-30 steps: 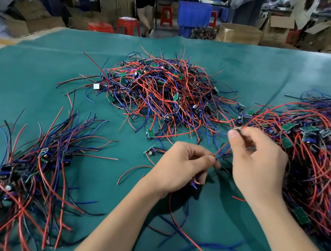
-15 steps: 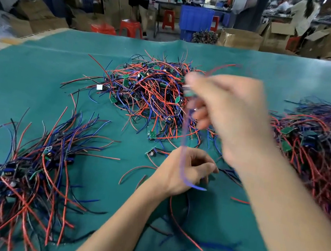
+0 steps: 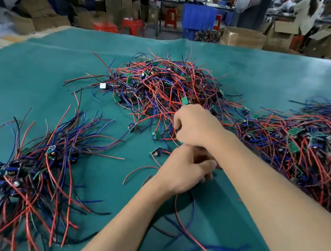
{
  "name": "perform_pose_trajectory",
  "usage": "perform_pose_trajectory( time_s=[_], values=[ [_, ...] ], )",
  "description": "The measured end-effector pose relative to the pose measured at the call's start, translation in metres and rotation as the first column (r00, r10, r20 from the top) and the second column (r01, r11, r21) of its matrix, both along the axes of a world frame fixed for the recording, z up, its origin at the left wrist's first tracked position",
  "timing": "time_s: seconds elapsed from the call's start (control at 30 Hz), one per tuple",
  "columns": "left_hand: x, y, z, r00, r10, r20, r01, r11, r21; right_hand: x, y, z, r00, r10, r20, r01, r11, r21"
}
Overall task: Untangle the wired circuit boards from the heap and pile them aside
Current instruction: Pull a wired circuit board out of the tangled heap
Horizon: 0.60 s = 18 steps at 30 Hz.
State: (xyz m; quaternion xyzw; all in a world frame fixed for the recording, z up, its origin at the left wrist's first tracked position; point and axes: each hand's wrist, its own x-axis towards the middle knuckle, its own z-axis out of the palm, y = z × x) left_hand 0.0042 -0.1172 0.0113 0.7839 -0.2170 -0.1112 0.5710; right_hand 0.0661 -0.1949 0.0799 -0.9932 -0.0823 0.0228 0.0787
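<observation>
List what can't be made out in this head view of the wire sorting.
- What the left hand grips: its curled fingers face away, under the right forearm.
- Whether the right hand pinches a wire or a board: the fingertips are hidden by its own knuckles.
- Right-side heap: cut off by the frame edge.
- Sorted pile: cut off at the lower left.
- Board markings: too small.

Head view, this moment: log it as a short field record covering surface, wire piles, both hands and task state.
surface: teal cloth-covered table
centre heap: tangled red and blue wires with small green circuit boards
right heap: larger dense mass of the same wired boards
sorted pile: wired boards laid roughly aligned at left
right hand: fingers curled at the centre heap's near edge
left hand: fingers curled beneath the right wrist; contents hidden
task state: both heaps still tangled
</observation>
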Motion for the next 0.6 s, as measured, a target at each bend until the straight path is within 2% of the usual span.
perform_pose_trajectory(
  time_s=[0.23,0.33,0.4,0.5,0.6],
  values=[
    [0.0,0.0,0.0,0.999,-0.032,0.014,0.031,0.998,0.049,-0.004,-0.023,-0.011,1.0,0.006,-0.013,-0.004,0.993,0.118],
    [-0.001,0.0,0.001,1.0,-0.025,-0.006,0.025,0.999,0.031,-0.006,-0.035,-0.014,0.998,0.0,0.07,-0.009,0.991,0.132],
    [0.0,0.001,0.0,0.999,-0.008,-0.033,0.008,1.0,0.001,-0.01,-0.048,-0.012,0.986,-0.04,0.16,-0.003,0.967,0.257],
    [0.001,-0.001,-0.001,0.999,0.035,-0.04,-0.036,0.999,-0.025,-0.028,-0.071,-0.005,0.93,-0.215,0.299,0.007,0.822,0.569],
    [0.001,-0.002,0.001,0.992,0.105,-0.07,-0.114,0.985,-0.132,-0.057,-0.09,-0.006,0.88,-0.389,0.273,-0.014,0.553,0.833]
  ],
)
